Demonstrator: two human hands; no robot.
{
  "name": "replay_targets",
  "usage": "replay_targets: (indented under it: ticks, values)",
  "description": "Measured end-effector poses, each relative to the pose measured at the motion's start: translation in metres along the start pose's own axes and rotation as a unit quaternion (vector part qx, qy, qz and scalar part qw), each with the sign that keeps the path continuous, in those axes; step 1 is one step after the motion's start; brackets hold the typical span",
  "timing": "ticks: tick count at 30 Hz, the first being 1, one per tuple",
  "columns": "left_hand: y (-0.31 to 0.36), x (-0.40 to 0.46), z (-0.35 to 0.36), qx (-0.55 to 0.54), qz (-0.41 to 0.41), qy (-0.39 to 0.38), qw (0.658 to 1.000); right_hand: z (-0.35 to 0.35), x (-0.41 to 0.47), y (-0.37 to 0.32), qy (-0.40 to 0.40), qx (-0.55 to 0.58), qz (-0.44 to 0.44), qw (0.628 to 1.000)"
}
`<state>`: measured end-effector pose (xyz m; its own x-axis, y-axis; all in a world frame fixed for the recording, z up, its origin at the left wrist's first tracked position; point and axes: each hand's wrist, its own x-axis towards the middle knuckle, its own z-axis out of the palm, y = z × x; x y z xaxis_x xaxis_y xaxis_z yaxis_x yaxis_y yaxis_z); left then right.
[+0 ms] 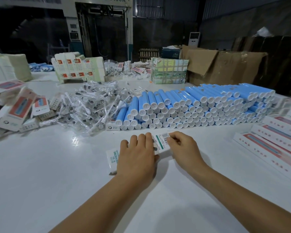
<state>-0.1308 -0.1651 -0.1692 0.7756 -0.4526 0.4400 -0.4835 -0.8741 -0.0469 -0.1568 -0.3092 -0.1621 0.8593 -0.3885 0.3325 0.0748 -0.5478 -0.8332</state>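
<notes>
Head camera view: a small white carton (112, 159) lay on the white table (57, 182) near the centre, its barcoded end pointing toward 1 o'clock. The left hand (136, 157) held it, fingers across its top and thumb tucked at its near edge. The right hand (183, 148) pinched the barcoded end with curled fingers. Stacked blue tubes (200, 105) lay at 1 o'clock, bagged brush heads (89, 105) at 10 o'clock and flat boxes (275, 142) at 3 o'clock.
</notes>
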Motion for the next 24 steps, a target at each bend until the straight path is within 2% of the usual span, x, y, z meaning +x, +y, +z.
replay_targets:
  ticks: [3, 4, 5, 6, 7, 8, 9, 10, 12, 14, 16, 18, 19, 21, 23, 24]
  values:
    - [-0.003, 0.001, 0.0, -0.021, -0.011, 0.018, 1.0, -0.007, 0.005, 0.0, 0.118, -0.005, -0.036, 0.992]
    - [-0.004, 0.001, -0.001, -0.028, -0.016, 0.028, 0.999, -0.009, 0.009, 0.002, 0.154, 0.052, -0.002, 0.987]
    - [-0.005, 0.001, -0.002, -0.032, -0.019, 0.036, 0.999, -0.011, 0.012, 0.002, 0.158, 0.164, 0.067, 0.972]
    - [-0.006, 0.002, -0.002, -0.034, -0.021, 0.039, 0.998, -0.011, 0.015, 0.0, 0.122, 0.315, 0.153, 0.929]
    - [-0.006, 0.002, -0.003, -0.035, -0.021, 0.036, 0.999, -0.01, 0.015, 0.0, 0.05, 0.451, 0.236, 0.859]
    - [-0.005, 0.003, -0.003, -0.036, -0.018, 0.031, 0.999, -0.008, 0.013, -0.002, -0.023, 0.534, 0.297, 0.791]
    - [-0.003, 0.004, -0.003, -0.037, -0.014, 0.028, 0.999, -0.007, 0.011, -0.004, -0.076, 0.564, 0.32, 0.757]
    - [-0.001, 0.004, -0.003, -0.04, -0.01, 0.028, 0.999, -0.005, 0.009, -0.006, -0.106, 0.577, 0.312, 0.747]
    - [0.002, 0.002, -0.004, -0.049, -0.005, 0.034, 0.998, 0.001, 0.008, -0.007, -0.116, 0.575, 0.25, 0.771]
    - [0.004, 0.0, -0.006, -0.047, -0.004, 0.048, 0.998, 0.004, 0.007, -0.004, -0.072, 0.524, 0.191, 0.827]
    - [0.005, 0.0, -0.005, -0.042, -0.002, 0.057, 0.998, 0.003, 0.004, -0.002, -0.03, 0.405, 0.139, 0.903]
    - [0.005, 0.0, -0.004, -0.039, 0.008, 0.067, 0.997, 0.002, -0.001, 0.001, 0.007, 0.19, 0.04, 0.981]
    - [0.005, -0.001, -0.003, -0.034, 0.016, 0.072, 0.997, 0.002, -0.003, 0.004, 0.011, 0.081, -0.018, 0.996]
    - [0.005, -0.002, -0.002, -0.027, 0.031, 0.084, 0.996, 0.003, -0.005, 0.009, 0.003, -0.055, -0.077, 0.996]
    - [0.004, -0.003, -0.001, -0.025, 0.035, 0.09, 0.995, 0.002, -0.006, 0.01, -0.003, -0.041, -0.066, 0.997]
    - [0.003, -0.003, -0.001, -0.022, 0.035, 0.088, 0.995, 0.002, -0.006, 0.008, -0.007, 0.028, -0.033, 0.999]
